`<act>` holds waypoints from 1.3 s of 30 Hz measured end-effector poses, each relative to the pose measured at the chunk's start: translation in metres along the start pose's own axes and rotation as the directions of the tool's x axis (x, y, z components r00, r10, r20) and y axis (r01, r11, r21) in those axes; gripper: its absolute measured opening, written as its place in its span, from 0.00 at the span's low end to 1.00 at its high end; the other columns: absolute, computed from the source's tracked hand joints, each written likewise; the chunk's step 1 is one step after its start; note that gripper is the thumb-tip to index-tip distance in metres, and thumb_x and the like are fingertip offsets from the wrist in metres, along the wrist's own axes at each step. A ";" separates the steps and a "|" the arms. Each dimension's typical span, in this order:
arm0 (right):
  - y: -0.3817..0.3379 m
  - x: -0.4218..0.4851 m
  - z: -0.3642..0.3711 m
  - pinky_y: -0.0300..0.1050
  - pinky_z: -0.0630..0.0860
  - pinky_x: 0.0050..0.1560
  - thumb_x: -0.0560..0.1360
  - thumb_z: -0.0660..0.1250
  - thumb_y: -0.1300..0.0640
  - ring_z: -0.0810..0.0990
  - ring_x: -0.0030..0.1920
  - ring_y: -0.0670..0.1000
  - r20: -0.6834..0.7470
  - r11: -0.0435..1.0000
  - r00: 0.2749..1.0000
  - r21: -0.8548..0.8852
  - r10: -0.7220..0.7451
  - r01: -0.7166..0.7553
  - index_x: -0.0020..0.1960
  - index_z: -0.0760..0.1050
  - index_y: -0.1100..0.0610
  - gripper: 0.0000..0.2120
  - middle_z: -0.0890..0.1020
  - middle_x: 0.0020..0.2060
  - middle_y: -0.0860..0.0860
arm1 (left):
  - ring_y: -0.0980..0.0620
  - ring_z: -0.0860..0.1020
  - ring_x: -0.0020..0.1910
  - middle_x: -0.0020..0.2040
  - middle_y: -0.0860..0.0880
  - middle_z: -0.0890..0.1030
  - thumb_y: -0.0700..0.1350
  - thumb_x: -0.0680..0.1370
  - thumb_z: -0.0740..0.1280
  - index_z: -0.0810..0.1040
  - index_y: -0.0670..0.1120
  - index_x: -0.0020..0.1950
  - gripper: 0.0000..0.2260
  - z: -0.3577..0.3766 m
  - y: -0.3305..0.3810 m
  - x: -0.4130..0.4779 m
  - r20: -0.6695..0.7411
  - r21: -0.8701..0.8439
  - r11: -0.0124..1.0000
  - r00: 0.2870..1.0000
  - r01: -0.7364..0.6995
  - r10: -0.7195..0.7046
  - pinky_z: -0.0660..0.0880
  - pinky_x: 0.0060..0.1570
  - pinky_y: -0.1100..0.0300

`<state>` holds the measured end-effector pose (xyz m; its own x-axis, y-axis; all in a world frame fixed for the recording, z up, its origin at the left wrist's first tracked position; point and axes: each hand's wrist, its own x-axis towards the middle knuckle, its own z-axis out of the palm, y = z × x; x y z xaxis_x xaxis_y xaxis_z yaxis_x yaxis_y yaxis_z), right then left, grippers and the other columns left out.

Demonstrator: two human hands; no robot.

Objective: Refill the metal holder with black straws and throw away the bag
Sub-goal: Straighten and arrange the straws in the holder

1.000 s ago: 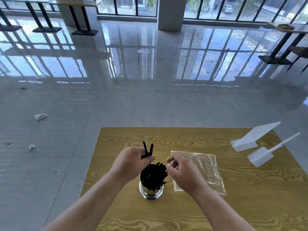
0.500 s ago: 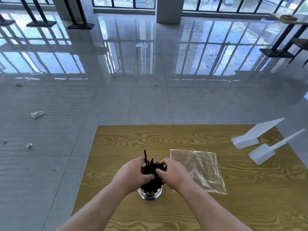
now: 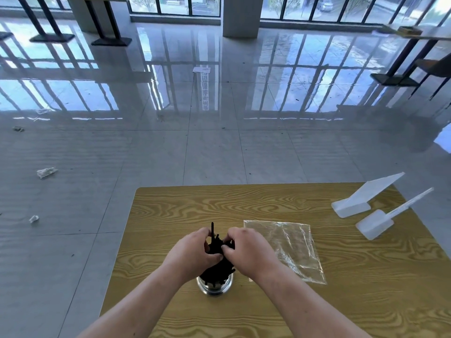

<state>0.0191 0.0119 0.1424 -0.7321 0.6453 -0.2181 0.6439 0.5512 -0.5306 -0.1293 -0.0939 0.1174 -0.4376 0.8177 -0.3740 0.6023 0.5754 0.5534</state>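
Both grips are closed on the straws (image 3: 218, 250): the left hand (image 3: 192, 254) wraps the bundle from its side, the right hand (image 3: 249, 252) from the other, fingers curled around the black bunch. One straw pokes up above the rest. They stand in the metal holder (image 3: 214, 286), upright near the desk's (image 3: 317, 301) front; its rim seems hidden by the straws. Just right of the hands the clear bag (image 3: 290, 247) lies flat. Two white stands (image 3: 361, 201) sit at the far right corner.

Both forearms are bare up to the picture edge, no sleeves are visible. The left hand (image 3: 192, 254) and right hand (image 3: 249, 252) wear no gloves, rings or watch.
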 end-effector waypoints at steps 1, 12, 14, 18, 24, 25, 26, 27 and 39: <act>-0.002 -0.001 -0.004 0.47 0.80 0.40 0.78 0.69 0.50 0.83 0.41 0.49 0.001 1.000 1.000 -0.003 -0.003 0.003 0.48 0.80 0.52 0.06 0.85 0.40 0.48 | 0.61 0.81 0.41 0.45 0.58 0.82 0.59 0.72 0.74 0.75 0.59 0.62 0.20 0.001 -0.001 0.000 0.002 -0.009 1.000 1.000 0.005 -0.005 0.79 0.37 0.64; -0.022 -0.006 -0.062 0.40 0.72 0.34 0.77 0.71 0.53 0.79 0.38 0.42 -0.044 0.997 0.998 -0.048 -0.055 0.053 0.46 0.82 0.49 0.02 0.81 0.35 0.43 | 0.59 0.76 0.33 0.40 0.53 0.79 0.61 0.69 0.78 0.71 0.58 0.62 0.27 -0.001 -0.003 0.007 0.051 -0.220 0.974 0.998 0.051 -0.041 0.72 0.30 0.65; -0.026 -0.008 -0.075 0.40 0.72 0.35 0.77 0.71 0.53 0.78 0.37 0.41 -0.045 0.997 0.997 -0.042 -0.062 0.060 0.45 0.83 0.49 0.03 0.81 0.35 0.42 | 0.59 0.77 0.34 0.41 0.53 0.79 0.61 0.69 0.79 0.71 0.60 0.62 0.27 -0.002 -0.003 0.007 0.055 -0.262 0.964 0.998 0.053 -0.040 0.75 0.33 0.62; -0.030 -0.014 -0.106 0.37 0.70 0.34 0.77 0.73 0.52 0.78 0.35 0.40 -0.070 0.998 0.995 -0.021 -0.066 0.065 0.45 0.84 0.49 0.03 0.82 0.34 0.42 | 0.58 0.78 0.35 0.43 0.52 0.79 0.62 0.67 0.81 0.71 0.61 0.57 0.26 -0.006 -0.004 0.004 0.081 -0.386 0.920 0.996 0.071 -0.043 0.78 0.33 0.62; -0.025 -0.027 -0.148 0.31 0.70 0.27 0.76 0.76 0.53 0.79 0.29 0.37 -0.132 0.997 0.990 0.054 -0.048 0.055 0.42 0.84 0.49 0.05 0.83 0.29 0.43 | 0.62 0.75 0.26 0.34 0.55 0.81 0.66 0.64 0.81 0.77 0.50 0.48 0.26 -0.014 0.000 -0.001 0.156 -0.484 0.869 0.987 0.101 -0.028 0.70 0.25 0.66; -0.023 -0.029 -0.154 0.31 0.69 0.26 0.76 0.76 0.53 0.78 0.27 0.38 -0.145 0.995 0.989 0.081 -0.044 0.056 0.41 0.84 0.48 0.05 0.83 0.29 0.41 | 0.61 0.74 0.25 0.31 0.55 0.80 0.66 0.66 0.81 0.77 0.49 0.45 0.25 -0.015 0.000 -0.003 0.174 -0.513 0.853 0.985 0.099 -0.009 0.69 0.25 0.65; -0.020 -0.031 -0.159 0.32 0.69 0.25 0.76 0.76 0.53 0.78 0.26 0.39 -0.156 0.993 0.987 0.101 -0.038 0.054 0.41 0.84 0.48 0.06 0.83 0.29 0.38 | 0.61 0.74 0.25 0.30 0.55 0.79 0.67 0.66 0.80 0.76 0.49 0.42 0.24 -0.017 0.002 -0.006 0.177 -0.543 0.835 0.984 0.090 0.009 0.69 0.25 0.65; -0.017 -0.032 -0.163 0.33 0.70 0.25 0.77 0.76 0.52 0.78 0.26 0.40 -0.174 0.992 0.984 0.112 -0.031 0.051 0.41 0.84 0.47 0.06 0.83 0.30 0.37 | 0.60 0.74 0.26 0.29 0.55 0.79 0.69 0.66 0.79 0.76 0.51 0.39 0.24 -0.019 0.004 -0.009 0.152 -0.568 0.820 0.988 0.070 0.021 0.69 0.26 0.65; -0.015 -0.023 -0.117 0.47 0.85 0.35 0.79 0.76 0.59 0.85 0.32 0.52 -0.461 0.788 0.880 0.582 0.116 0.201 0.46 0.86 0.54 0.03 0.87 0.34 0.52 | 0.55 0.63 0.24 0.32 0.49 0.76 0.80 0.68 0.65 0.87 0.48 0.57 0.39 -0.050 0.049 -0.023 0.173 -0.892 0.436 0.982 0.123 0.078 0.59 0.22 0.62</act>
<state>0.0526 0.0505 0.2511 -0.4670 0.8756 0.1237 0.2311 0.2559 -0.9387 -0.1234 -0.0851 0.1903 -0.2672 0.8505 -0.4532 -0.3867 0.3361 0.8588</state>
